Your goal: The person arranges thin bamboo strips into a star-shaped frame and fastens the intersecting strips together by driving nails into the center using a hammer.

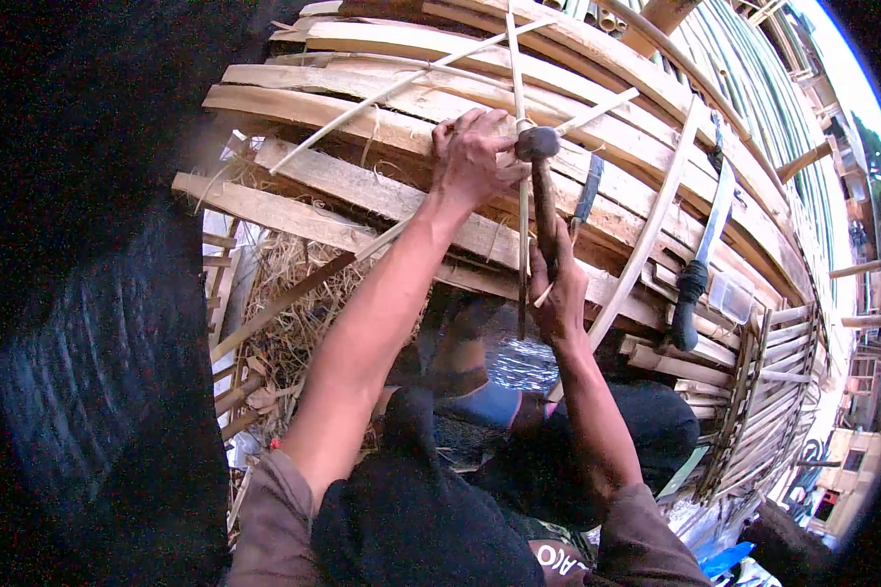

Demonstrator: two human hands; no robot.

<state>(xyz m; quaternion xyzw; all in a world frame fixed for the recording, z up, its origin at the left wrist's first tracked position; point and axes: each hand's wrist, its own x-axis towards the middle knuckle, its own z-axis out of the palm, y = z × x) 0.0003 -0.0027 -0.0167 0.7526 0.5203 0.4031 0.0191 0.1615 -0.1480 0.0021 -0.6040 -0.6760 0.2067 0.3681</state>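
- Progress: the thin stick [516, 70] and a short stick [602, 110] come together in front of me; whether they cross or join, I cannot tell.
- Left hand [475, 161]: fingers drawn in close around the meeting place of the sticks.
- Right hand [561, 289]: wrapped round the handle of the hammer [545, 193], its head right beside my left fingers. Contact between head and stick not clear.
- Judgement: work on this spot looks partway, since both hands are busy at it. No fastening visible; what remains cannot be counted from here.
- A long strip [382, 102] lies aslant over the boards, touched by neither hand.
- Worktop [294, 108]: rough pale planks side by side, gaps between, frayed fibres along some edges.
- On its right: a wide slat [659, 196] laid across, a knife [695, 284] with a dark wrapped handle, a clear plastic box [729, 296].
- Below on the left: a tangled heap of shavings [294, 259].
- Surroundings: long poles [729, 68] stacked beyond the planks, a rack of slats [783, 367] at right, then buildings, greenery and bright sky.
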